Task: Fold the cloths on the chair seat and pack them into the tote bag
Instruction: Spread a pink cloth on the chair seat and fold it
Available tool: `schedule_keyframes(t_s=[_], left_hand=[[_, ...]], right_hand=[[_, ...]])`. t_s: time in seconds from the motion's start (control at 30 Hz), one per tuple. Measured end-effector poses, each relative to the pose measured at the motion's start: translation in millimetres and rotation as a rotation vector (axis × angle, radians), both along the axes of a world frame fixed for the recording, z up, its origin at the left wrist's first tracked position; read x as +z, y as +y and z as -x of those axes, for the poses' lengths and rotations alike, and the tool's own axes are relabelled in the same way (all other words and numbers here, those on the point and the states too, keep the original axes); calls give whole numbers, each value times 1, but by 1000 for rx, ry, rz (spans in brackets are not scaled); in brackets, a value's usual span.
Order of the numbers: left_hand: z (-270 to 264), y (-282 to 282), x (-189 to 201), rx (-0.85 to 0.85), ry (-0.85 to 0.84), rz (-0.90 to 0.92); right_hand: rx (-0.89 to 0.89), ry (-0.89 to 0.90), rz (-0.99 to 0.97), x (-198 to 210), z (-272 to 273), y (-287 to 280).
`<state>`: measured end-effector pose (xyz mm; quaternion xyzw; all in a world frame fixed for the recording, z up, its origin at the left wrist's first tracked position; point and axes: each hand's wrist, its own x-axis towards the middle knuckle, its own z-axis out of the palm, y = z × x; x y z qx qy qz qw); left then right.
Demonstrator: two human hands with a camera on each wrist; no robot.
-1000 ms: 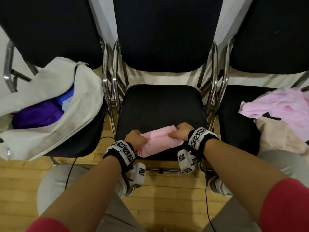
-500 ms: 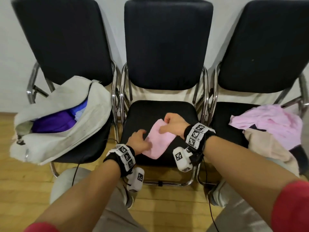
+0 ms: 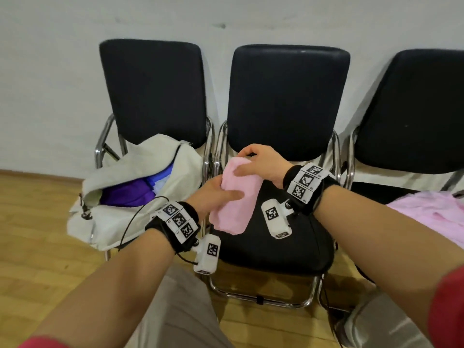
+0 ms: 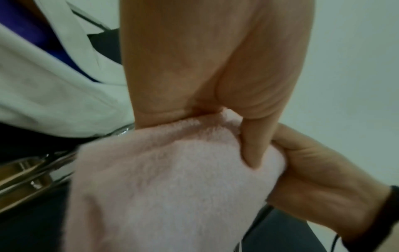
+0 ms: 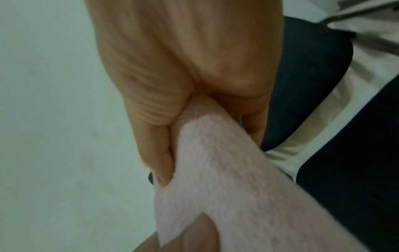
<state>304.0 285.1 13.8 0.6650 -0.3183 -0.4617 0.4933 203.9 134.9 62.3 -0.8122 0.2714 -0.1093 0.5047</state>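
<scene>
A folded pink cloth hangs in the air above the middle chair seat. My right hand grips its top end, thumb on the near face. My left hand holds its left side at mid-height, thumb pressed into the pink cloth. The off-white tote bag lies open on the left chair, with purple and blue cloths inside. More pink cloth is piled on the right chair.
Three black chairs with chrome frames stand side by side against a pale wall. The chrome armrests rise between the tote bag and the middle seat. Wood floor lies below and to the left. My knees are close to the chairs' front.
Both hands have lifted the folded pink cloth off the middle seat and turned it upright. The hands have shifted left toward the tote bag, and the head view has tilted up.
</scene>
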Motion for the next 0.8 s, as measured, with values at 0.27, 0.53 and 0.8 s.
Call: schedule_keyframes(t_s=[0.27,0.53,0.8], left_hand=[[-64,51,8,365,400,13],[-100,86,5,357,500,-39],[-158,97,-16,575,304,-157]], right_hand=[[141,-136,-488,-13,-46,48],[365,-50,-705,-41,-85,87],[148,-59,-698,-68,-126,86]])
